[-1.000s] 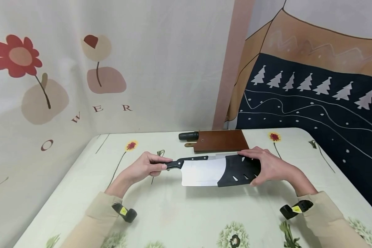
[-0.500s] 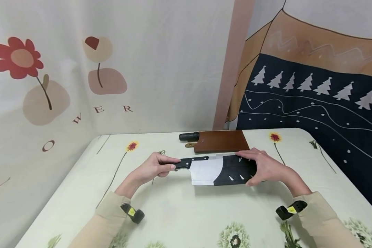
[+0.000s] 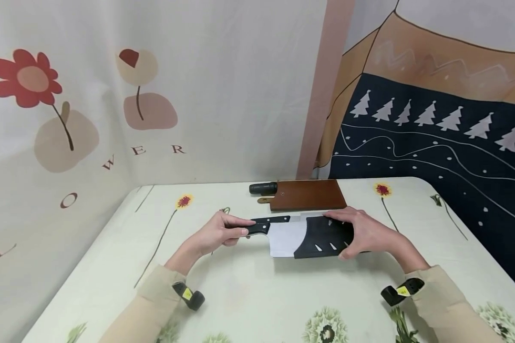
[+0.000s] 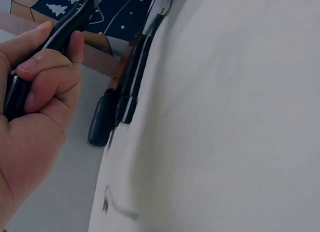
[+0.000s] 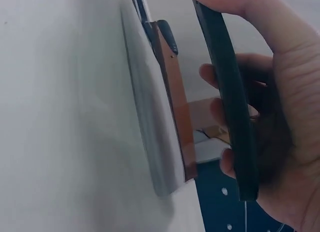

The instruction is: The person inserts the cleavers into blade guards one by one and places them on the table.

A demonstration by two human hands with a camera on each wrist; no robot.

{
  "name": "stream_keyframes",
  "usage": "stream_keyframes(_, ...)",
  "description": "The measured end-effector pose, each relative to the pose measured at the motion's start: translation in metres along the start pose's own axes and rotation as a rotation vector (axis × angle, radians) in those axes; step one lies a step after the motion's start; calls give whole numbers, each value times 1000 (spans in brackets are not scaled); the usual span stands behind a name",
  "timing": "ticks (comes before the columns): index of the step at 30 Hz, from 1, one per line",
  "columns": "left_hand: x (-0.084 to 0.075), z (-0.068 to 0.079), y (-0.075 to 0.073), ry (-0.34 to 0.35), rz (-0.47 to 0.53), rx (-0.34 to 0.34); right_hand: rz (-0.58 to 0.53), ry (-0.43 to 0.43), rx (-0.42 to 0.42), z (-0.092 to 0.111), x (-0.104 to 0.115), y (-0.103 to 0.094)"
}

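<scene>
My left hand (image 3: 221,232) grips the black riveted handle of a cleaver (image 3: 281,240), raised above the table. The cleaver's front half is inside a black slotted blade sheath (image 3: 319,240); its bare half shows beside the handle. On the sheath's far right end, my right hand (image 3: 365,232) holds it between thumb and fingers. The right wrist view shows the sheath (image 5: 230,101) edge-on across the fingers. Just behind lies a second black-handled knife (image 3: 276,219) on the table, its blade (image 5: 150,111) bare in the right wrist view and mostly hidden by the sheath in the head view.
Near the table's back edge lies a brown sheath (image 3: 309,194) with a black-handled knife (image 3: 263,188) in it. A floral cloth (image 3: 249,295) covers the table. Printed curtains (image 3: 240,95) hang behind it and along the sides.
My left hand has moved right with the cleaver, and less bare blade shows outside the black sheath. The right hand has shifted slightly left with the sheath.
</scene>
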State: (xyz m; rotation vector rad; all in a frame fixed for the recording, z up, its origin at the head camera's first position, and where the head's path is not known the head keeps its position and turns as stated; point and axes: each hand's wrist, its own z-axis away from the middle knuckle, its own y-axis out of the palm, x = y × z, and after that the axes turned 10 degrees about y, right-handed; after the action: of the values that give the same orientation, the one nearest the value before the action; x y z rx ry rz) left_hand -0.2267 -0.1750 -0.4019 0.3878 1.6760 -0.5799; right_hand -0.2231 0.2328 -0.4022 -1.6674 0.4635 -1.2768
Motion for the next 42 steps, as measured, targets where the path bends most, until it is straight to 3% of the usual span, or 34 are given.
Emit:
stream_keyframes(6,-2,-9,16,13,-12,-6,-1,21,13,-5,7,5)
stream_keyframes(16,1,-14,29,6,0,-33,23,-4,8,-6,9,5)
stream_keyframes(23,0,-15,32,5,-13,-61,7,28,22,-4,9,4)
stream_keyframes(31,-2,-19,24,-11,1,-2,-26,28,42,-5,8,7)
stream_keyframes(35,-6,-20,21,-32,-27,-11,-56,10,39,-7,7,13)
stream_keyframes(42,-5,-25,36,-39,-34,-24,-16,20,32,-6,9,14)
